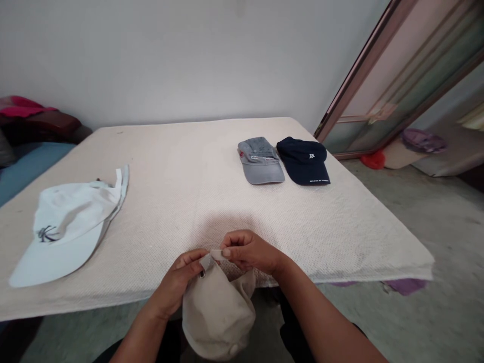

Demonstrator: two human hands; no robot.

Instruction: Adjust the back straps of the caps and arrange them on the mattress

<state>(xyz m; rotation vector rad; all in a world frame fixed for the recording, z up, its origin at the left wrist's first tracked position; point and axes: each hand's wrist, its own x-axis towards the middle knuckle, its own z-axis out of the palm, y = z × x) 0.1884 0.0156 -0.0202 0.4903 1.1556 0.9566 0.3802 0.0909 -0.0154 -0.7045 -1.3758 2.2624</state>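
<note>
A beige cap hangs at the table's front edge, its crown turned down toward me. My left hand is closed on the cap's rim by the back opening, beside a small dark eyelet or buckle. Between thumb and fingers, my right hand pinches the end of the cap's adjusting strap. Both hands nearly meet at this strap. The cap's brim is hidden from view.
A white cap with a dark palm-like print lies at the left. Farther back rest a grey cap and a navy cap, side by side. A pale textured cloth covers the table. Behind stands a wall, with a sliding door at right.
</note>
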